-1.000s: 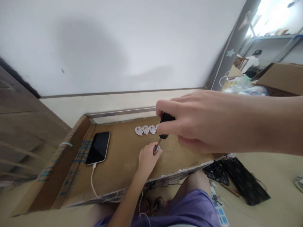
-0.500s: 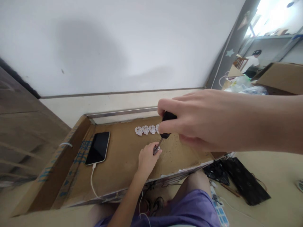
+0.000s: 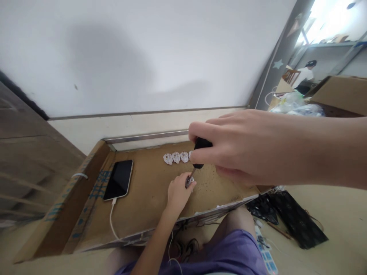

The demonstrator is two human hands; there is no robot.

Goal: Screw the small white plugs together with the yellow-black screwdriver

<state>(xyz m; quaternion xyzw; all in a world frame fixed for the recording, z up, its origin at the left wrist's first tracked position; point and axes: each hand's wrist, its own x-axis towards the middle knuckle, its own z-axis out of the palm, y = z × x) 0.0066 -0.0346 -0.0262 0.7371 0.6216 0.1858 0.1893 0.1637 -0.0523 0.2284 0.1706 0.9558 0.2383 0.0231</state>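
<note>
My right hand (image 3: 229, 147) is wrapped round the black handle of a screwdriver (image 3: 201, 147), whose metal shaft slants down to the left. Its tip meets a small part (image 3: 189, 181), grey and whitish, that my left hand (image 3: 178, 193) pinches against the cardboard surface (image 3: 149, 191). Fingers hide much of this part. Just beyond, several white plug-like pieces (image 3: 176, 157) with metal pins sit in a row; my right hand covers the row's right end.
A phone (image 3: 118, 179) with a white cable lies at the left, beside a raised cardboard edge (image 3: 69, 202). Black panels (image 3: 296, 217) and a power strip (image 3: 268, 256) are on the floor at the right. A person (image 3: 305, 76) is in the far background.
My right hand and the screwdriver handle have shifted slightly to the left. My left hand has stayed in place on the small part.
</note>
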